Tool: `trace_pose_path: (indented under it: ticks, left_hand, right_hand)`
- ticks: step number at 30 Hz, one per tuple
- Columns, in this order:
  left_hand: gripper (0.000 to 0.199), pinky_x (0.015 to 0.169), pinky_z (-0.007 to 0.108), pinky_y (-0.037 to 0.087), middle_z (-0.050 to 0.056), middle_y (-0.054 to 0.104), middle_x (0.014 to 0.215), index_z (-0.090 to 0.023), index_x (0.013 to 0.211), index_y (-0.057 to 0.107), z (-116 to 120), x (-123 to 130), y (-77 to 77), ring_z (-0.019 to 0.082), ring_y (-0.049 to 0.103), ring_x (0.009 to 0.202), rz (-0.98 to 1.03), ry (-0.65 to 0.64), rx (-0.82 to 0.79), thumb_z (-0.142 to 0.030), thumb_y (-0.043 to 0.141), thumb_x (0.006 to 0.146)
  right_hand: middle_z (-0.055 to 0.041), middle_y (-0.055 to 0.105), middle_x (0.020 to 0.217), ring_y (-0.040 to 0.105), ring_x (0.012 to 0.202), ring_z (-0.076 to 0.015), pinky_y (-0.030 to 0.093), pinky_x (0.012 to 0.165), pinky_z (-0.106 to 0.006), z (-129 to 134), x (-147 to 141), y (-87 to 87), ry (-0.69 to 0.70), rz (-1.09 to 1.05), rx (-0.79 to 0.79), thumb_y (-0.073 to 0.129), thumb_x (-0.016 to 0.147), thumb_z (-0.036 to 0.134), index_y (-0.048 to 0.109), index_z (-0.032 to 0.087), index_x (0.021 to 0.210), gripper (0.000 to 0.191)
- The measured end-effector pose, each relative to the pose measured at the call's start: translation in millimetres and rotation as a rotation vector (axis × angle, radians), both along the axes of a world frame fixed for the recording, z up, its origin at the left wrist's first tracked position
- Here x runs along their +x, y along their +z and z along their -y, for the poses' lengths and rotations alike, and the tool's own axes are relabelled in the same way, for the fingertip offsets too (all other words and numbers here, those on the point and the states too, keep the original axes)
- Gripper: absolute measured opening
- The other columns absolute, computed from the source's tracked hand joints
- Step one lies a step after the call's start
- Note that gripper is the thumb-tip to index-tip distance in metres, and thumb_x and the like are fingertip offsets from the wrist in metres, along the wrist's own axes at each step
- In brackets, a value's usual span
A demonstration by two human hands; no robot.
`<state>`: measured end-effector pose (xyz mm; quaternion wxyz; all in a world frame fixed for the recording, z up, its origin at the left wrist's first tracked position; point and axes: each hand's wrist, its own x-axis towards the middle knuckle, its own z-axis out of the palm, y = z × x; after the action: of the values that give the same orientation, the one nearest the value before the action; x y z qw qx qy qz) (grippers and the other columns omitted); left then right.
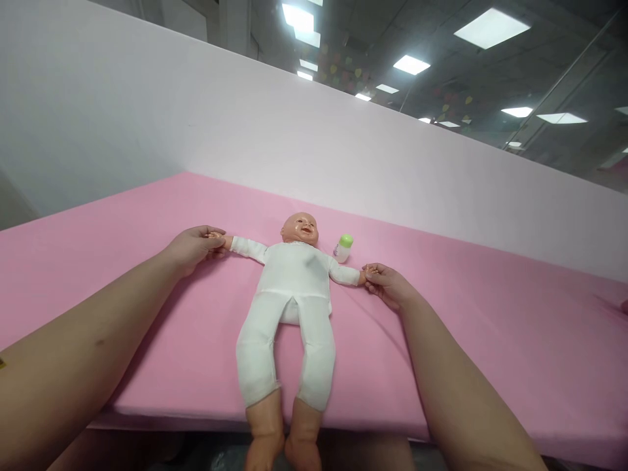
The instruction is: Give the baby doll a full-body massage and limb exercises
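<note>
A baby doll [297, 275] in a white cloth top and trousers lies on its back on the pink padded surface [161, 366]. Its arms are stretched out to both sides, and its bare feet hang past the near edge. My left hand [199, 250] is closed around the doll's hand on the left. On the other side, my right hand [387, 284] pinches the doll's other hand between thumb and fingers. Close to the doll's shoulder on the right lies a small bottle [343, 248] with a green cap, tilted.
A white wall panel [314, 157] rises along the back of the pink surface and continues round the left side. Glass is above it, with ceiling lights showing. The surface's front edge runs just before my legs.
</note>
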<state>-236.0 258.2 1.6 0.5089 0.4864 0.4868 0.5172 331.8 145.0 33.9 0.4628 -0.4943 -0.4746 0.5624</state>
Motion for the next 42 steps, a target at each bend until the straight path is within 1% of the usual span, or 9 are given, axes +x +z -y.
trace_pose_path:
  ticks: [6,10,15,17,20,24,29,35,42]
  left_hand:
    - [0.042,0.054,0.029,0.053,0.009,0.072,0.078,-0.018,0.094,0.078,3.6,-0.7,4.7,0.018,0.062,0.058,-0.049,0.007,-0.032,-0.044,0.096,0.066]
    - [0.037,0.058,0.033,0.06,0.011,0.072,0.082,-0.017,0.095,0.078,4.6,0.8,5.2,0.019,0.065,0.061,-0.033,0.027,-0.052,-0.044,0.091,0.072]
    - [0.031,0.069,0.042,0.068,0.015,0.075,0.091,-0.014,0.099,0.077,6.1,4.4,9.5,0.022,0.07,0.064,0.015,0.039,-0.081,-0.028,0.085,0.072]
    - [0.033,0.071,0.044,0.069,0.016,0.076,0.094,-0.013,0.101,0.076,6.7,5.2,11.4,0.024,0.073,0.067,0.033,0.041,-0.093,-0.022,0.083,0.07]
    - [0.04,0.075,0.044,0.07,0.018,0.077,0.099,-0.012,0.106,0.075,7.1,5.5,12.2,0.029,0.077,0.077,0.063,0.015,-0.095,-0.02,0.084,0.068]
    - [0.049,0.078,0.042,0.069,0.019,0.077,0.104,-0.012,0.11,0.075,6.1,4.7,9.3,0.03,0.077,0.085,0.067,-0.029,-0.069,-0.023,0.09,0.065]
    - [0.055,0.075,0.038,0.066,0.017,0.076,0.102,-0.012,0.109,0.075,5.2,3.4,6.1,0.025,0.075,0.08,0.044,-0.036,-0.039,-0.029,0.096,0.06]
    - [0.06,0.07,0.033,0.062,0.01,0.076,0.092,-0.015,0.107,0.075,7.3,4.2,8.4,0.022,0.073,0.073,0.017,-0.049,-0.01,-0.022,0.098,0.052]
    - [0.055,0.069,0.038,0.065,0.014,0.077,0.093,-0.016,0.104,0.076,9.1,3.4,10.7,0.023,0.073,0.071,0.016,-0.039,-0.029,-0.037,0.1,0.06]
  right_hand:
    - [-0.0023,0.067,0.077,0.056,0.064,-0.0134,0.045,0.059,-0.027,-1.4,-1.3,-1.2,0.002,0.111,0.02,0.092,0.082,0.042,0.068,0.019,0.091,0.035]
    - [-0.0028,0.067,0.077,0.054,0.062,-0.0125,0.044,0.057,-0.026,-3.9,0.6,-4.8,-0.029,0.119,0.024,0.084,0.09,0.05,0.069,0.019,0.093,0.035]
    - [-0.0065,0.07,0.087,0.057,0.064,-0.0132,0.049,0.054,-0.025,-6.3,1.9,-7.0,-0.086,0.081,0.013,0.081,0.093,0.047,0.075,0.018,0.105,0.032]
    - [-0.0074,0.071,0.09,0.059,0.066,-0.0138,0.054,0.057,-0.025,-6.8,2.8,-7.4,-0.106,0.045,-0.007,0.081,0.093,0.04,0.075,0.019,0.109,0.027]
    - [-0.0094,0.073,0.1,0.066,0.076,-0.0171,0.064,0.07,-0.029,-7.6,6.0,-8.7,-0.124,-0.005,-0.033,0.084,0.09,0.03,0.075,0.021,0.115,0.028]
    - [-0.0101,0.073,0.109,0.071,0.089,-0.0207,0.068,0.082,-0.032,-8.9,11.2,-11.1,-0.089,-0.022,-0.04,0.087,0.088,0.027,0.075,0.023,0.119,0.034]
    - [-0.0097,0.073,0.106,0.071,0.087,-0.0202,0.068,0.079,-0.031,-10.0,12.9,-12.4,-0.08,-0.022,-0.034,0.089,0.087,0.027,0.074,0.023,0.117,0.034]
    - [-0.0082,0.074,0.1,0.068,0.078,-0.0172,0.063,0.075,-0.032,-6.5,7.9,-6.9,-0.033,-0.02,-0.015,0.092,0.083,0.027,0.073,0.021,0.111,0.034]
    - [-0.0047,0.073,0.084,0.059,0.063,-0.014,0.049,0.06,-0.028,-3.6,2.2,-3.0,0.017,0.072,0.026,0.094,0.078,0.035,0.068,0.02,0.093,0.033]
